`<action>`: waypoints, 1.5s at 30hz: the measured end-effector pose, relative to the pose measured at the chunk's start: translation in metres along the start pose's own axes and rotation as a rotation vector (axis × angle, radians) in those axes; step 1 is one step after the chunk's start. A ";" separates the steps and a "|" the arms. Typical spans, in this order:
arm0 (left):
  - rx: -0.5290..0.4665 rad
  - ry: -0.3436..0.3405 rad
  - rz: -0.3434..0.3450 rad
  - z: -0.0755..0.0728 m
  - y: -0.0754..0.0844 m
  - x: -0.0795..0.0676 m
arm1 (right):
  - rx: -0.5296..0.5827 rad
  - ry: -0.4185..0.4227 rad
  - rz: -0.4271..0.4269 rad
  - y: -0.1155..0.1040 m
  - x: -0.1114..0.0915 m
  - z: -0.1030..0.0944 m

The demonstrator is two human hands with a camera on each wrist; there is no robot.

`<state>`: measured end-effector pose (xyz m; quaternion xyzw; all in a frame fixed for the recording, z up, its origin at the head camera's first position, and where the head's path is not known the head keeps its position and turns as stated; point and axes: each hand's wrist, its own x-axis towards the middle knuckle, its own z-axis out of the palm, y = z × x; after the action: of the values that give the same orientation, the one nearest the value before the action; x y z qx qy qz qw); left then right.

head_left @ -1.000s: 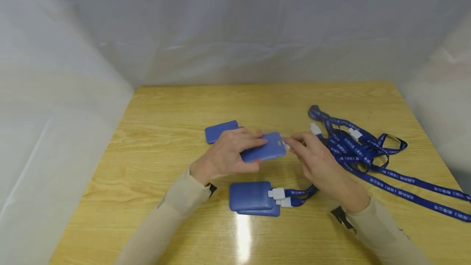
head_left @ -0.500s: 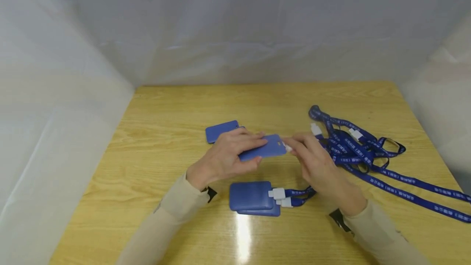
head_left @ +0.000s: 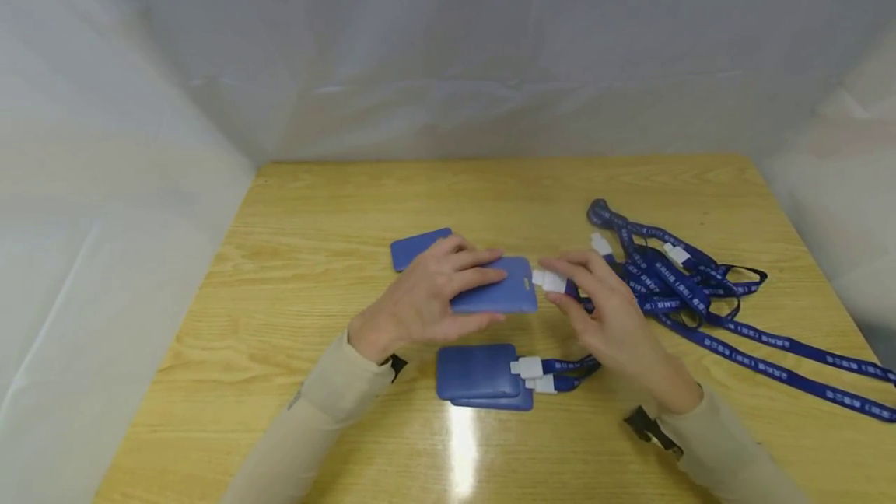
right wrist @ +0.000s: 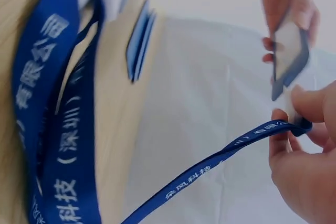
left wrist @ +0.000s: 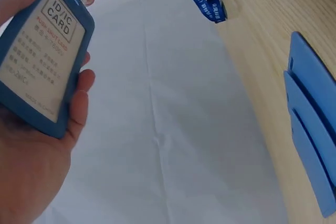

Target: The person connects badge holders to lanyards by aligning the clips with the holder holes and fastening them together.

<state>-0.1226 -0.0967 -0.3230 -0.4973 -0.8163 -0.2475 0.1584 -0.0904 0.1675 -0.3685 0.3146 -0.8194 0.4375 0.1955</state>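
In the head view my left hand [head_left: 427, 294] grips a blue card holder [head_left: 500, 286] by its left part, thumb below and fingers across the top. Its slotted end faces right. The left wrist view shows its other face, a pale insert [left wrist: 44, 61] printed "ID/IC CARD". Just right of the slot, my right hand [head_left: 612, 317] pinches the white plastic clip [head_left: 549, 281] of a blue lanyard. The clip's tip is close to the holder's edge; whether they touch I cannot tell. From that hand the printed strap [right wrist: 199, 174] hangs down in the right wrist view.
Nearer me lie two stacked blue card holders [head_left: 479, 372] with white clips [head_left: 528, 368] on their lanyards. Behind my left hand, another blue holder [head_left: 416, 250] is partly covered. Tangled blue lanyards [head_left: 665, 278] spread across the right of the wooden table [head_left: 315, 208].
The white clip, mostly hidden by my right fingers before, now shows more fully. The holder has levelled out from its tilt, and my left fingers have spread a little over it.
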 end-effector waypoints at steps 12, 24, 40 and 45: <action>0.015 0.006 0.017 0.005 0.000 -0.003 | 0.129 -0.108 0.127 -0.004 -0.003 -0.010; 0.070 0.076 0.111 0.011 0.001 -0.002 | 0.111 -0.039 0.080 -0.006 -0.008 -0.006; 0.119 0.080 0.095 0.014 0.006 -0.002 | 0.032 0.010 -0.090 -0.008 -0.006 0.000; 0.116 0.059 0.070 0.016 0.004 -0.006 | 0.011 -0.020 -0.036 -0.006 -0.008 0.001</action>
<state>-0.1165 -0.0903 -0.3380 -0.5081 -0.8063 -0.2087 0.2195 -0.0806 0.1666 -0.3696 0.3348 -0.8131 0.4352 0.1936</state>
